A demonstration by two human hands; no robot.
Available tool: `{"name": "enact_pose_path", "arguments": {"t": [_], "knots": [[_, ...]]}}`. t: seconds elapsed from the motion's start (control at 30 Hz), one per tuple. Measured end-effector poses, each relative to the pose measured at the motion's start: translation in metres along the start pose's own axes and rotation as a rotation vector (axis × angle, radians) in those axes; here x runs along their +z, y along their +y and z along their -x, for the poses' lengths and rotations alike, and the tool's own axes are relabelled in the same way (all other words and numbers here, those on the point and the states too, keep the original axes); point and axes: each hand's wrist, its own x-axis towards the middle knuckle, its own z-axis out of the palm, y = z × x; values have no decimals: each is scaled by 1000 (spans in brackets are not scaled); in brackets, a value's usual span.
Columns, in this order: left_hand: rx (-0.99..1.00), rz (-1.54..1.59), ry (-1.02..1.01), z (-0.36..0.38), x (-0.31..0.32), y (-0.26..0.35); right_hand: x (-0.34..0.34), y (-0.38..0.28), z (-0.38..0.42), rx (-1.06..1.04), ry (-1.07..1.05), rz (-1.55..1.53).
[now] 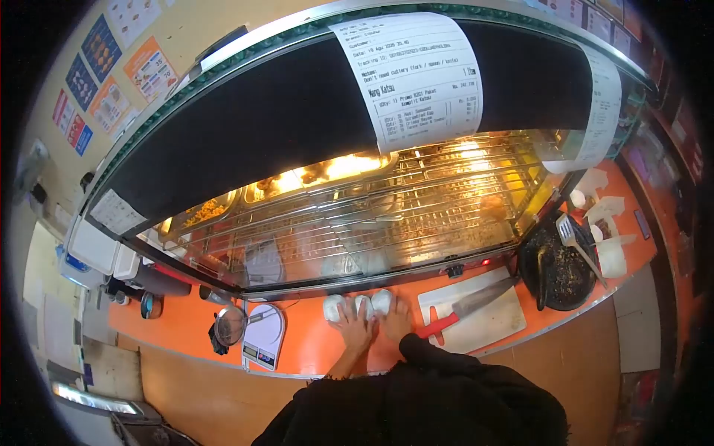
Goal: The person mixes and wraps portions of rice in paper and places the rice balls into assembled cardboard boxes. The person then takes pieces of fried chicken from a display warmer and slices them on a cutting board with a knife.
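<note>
Three white, rounded, wrapped-looking bundles sit side by side on the orange counter, against the front of the glass display warmer: a left bundle [334,306], a middle bundle [363,303] and a right bundle [382,299]. What is inside them does not show. My left hand [355,328] reaches over the left and middle bundles, its fingers spread and touching them. Around the near side of the right bundle curls my right hand [396,322], fingers on it. Just right of that hand lies a large knife [482,297] with a red handle, across a white cutting board [491,323].
A lit display warmer [446,223] with wire racks and food trays spans the counter [305,349]. Left are a kitchen scale [264,338] and a strainer [230,325]. A dark stone mortar [569,279] with a slotted spatula [573,236] stands right. A printed receipt [409,78] hangs above.
</note>
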Motion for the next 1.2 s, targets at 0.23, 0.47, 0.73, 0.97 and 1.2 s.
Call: {"name": "enact_pose_path", "arguments": {"t": [0.23, 0.47, 0.73, 0.97, 1.2], "knots": [[47, -90, -81, 1, 8, -8, 19, 5, 9, -77, 16, 57], [23, -71, -57, 2, 4, 0, 11, 12, 5, -126, -58, 21], [3, -55, -74, 3, 10, 3, 0, 31, -13, -209, -309, -83], [-37, -48, -123, 2, 3, 7, 3, 37, -21, -253, -343, -110], [-186, 79, 32, 22, -6, 24, -21, 43, -9, -327, -25, -476]]}}
